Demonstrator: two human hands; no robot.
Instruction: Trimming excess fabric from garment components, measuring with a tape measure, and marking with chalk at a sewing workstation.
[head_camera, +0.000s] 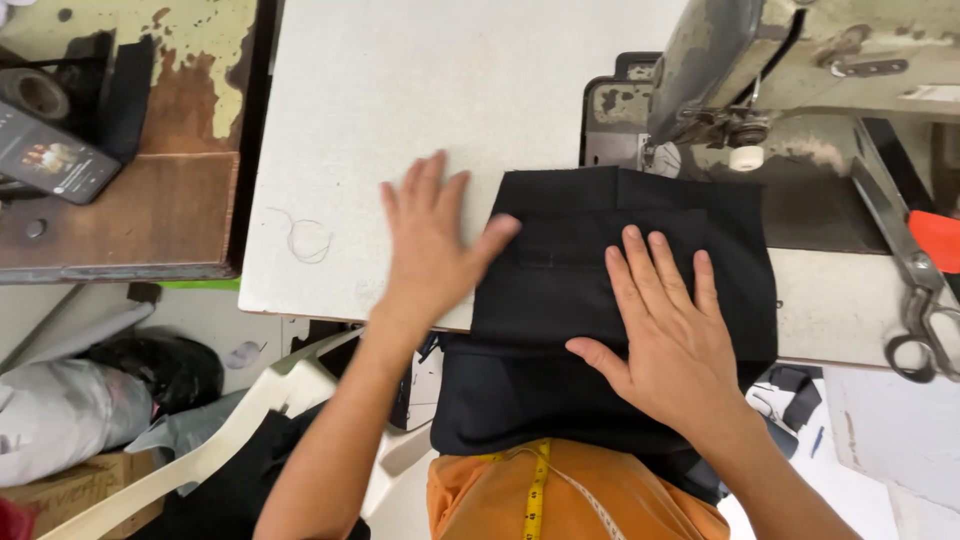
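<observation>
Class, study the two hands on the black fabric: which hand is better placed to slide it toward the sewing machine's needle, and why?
Probably the right hand: it lies flat on the black fabric, below the sewing machine. The left hand rests mostly on the white table.

Both hands lay flat: right hand (665, 335) on the folded black fabric (560, 300), left hand (430, 245) at its nine o'clock edge, scissors (915, 275) off at three.

At the far left edge of your view, a dark phone (52, 157) lies tilted on the worn wooden side table (150, 215), its screen lit with a small picture. A brown cardboard box (70, 490) sits at the bottom-left corner.
</observation>
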